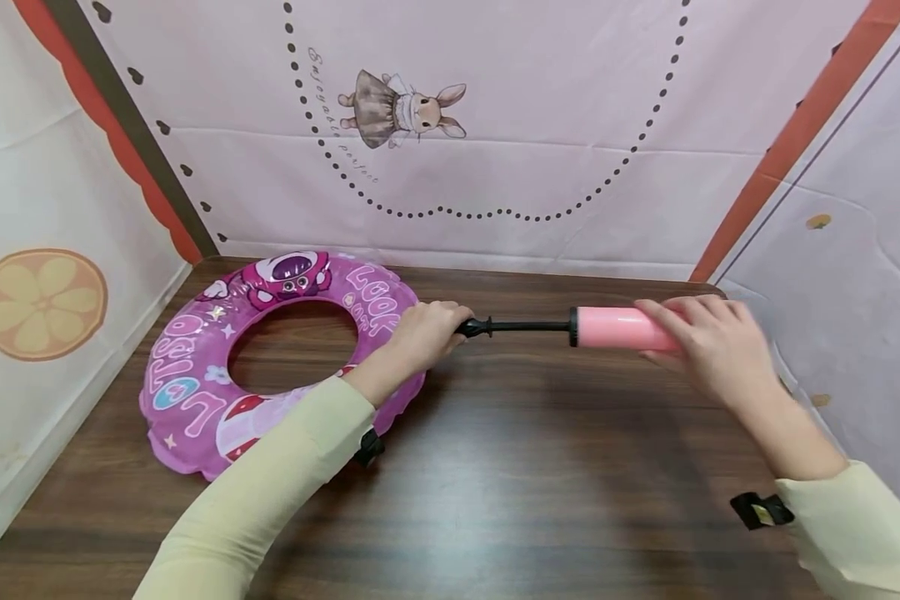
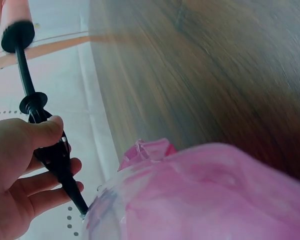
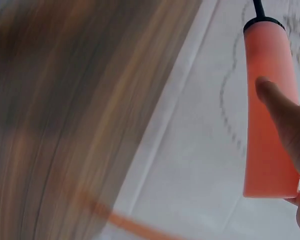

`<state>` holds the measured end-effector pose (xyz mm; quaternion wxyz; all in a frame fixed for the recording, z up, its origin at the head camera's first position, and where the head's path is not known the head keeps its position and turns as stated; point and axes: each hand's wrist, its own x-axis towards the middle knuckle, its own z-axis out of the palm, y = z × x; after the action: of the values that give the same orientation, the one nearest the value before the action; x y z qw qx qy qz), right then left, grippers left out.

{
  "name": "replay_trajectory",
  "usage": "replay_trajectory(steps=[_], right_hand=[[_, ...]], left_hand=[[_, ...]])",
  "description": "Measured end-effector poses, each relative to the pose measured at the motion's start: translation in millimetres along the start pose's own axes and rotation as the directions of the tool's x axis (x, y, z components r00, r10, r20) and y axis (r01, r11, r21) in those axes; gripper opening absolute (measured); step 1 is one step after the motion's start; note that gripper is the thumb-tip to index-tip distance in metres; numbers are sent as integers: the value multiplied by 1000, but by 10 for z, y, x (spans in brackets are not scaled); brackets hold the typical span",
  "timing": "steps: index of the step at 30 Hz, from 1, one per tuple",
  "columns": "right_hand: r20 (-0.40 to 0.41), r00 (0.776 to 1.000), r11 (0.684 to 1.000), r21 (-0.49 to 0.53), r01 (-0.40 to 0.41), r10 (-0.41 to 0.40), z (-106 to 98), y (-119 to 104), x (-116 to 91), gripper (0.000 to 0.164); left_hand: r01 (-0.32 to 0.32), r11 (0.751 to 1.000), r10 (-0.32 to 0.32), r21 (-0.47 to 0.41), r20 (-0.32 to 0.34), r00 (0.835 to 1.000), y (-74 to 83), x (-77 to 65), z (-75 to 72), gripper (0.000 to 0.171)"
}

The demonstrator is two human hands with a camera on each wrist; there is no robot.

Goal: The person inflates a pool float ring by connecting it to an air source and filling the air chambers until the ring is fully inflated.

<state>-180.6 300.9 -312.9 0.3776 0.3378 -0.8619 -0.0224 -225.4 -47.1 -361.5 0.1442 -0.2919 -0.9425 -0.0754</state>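
A hand air pump with a pink barrel (image 1: 618, 328) and a black rod (image 1: 528, 326) is held level above the table. My left hand (image 1: 431, 333) grips its black handle and nozzle end (image 2: 55, 157), thumb and fingers wrapped round it. The tapered black tip meets the purple-pink inflatable swim ring (image 1: 183, 408) in the left wrist view. My right hand (image 1: 712, 346) holds the barrel near its far end, thumb laid along the pink side in the right wrist view. A length of the rod shows between the barrel and my left hand.
The swim ring lies on the dark wood table (image 1: 495, 500) at the left, puffed out with printed letters and a bear. Printed cloth walls (image 1: 532, 100) stand at the back and on both sides, close to the table's edges.
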Motion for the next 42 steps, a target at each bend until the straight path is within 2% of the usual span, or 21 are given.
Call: replay_trajectory(steps=[3, 7, 14, 18, 25, 28, 35, 38, 42], right_hand=[[-13, 998, 998, -12, 56, -57, 132, -180, 177, 48], [-2, 994, 993, -61, 105, -105, 222, -375, 385, 53], [-30, 991, 987, -96, 128, -132, 308, -551, 477, 54], [-34, 992, 991, -68, 118, -121, 305, -510, 421, 53], [-3, 996, 996, -15, 88, -88, 150, -267, 249, 54], [-8, 998, 998, -6, 70, -70, 40, -142, 151, 49], [9, 998, 998, -6, -59, 59, -198, 111, -9, 64], [2, 999, 999, 3, -39, 39, -135, 57, 41, 62], [-20, 999, 999, -4, 39, -39, 61, -209, 225, 45]], left_hand=[[-31, 999, 31, 10, -16, 999, 32, 42, -5, 26], [-49, 999, 50, 17, -45, 998, 74, 77, -13, 27], [-22, 999, 20, -37, -56, 998, 84, 75, 2, 26], [-8, 999, 7, -41, -27, 1000, 74, 84, -16, 25], [2, 1000, -1, -30, 32, 999, 47, 87, -31, 27], [4, 1000, -4, -25, 30, 1000, 19, 66, -34, 27], [20, 1000, -20, -5, -1, 1000, -64, 28, -35, 24], [14, 1000, -14, -4, 1, 1000, -56, 36, -42, 24], [4, 1000, -4, 10, 20, 1000, 12, 43, -63, 26]])
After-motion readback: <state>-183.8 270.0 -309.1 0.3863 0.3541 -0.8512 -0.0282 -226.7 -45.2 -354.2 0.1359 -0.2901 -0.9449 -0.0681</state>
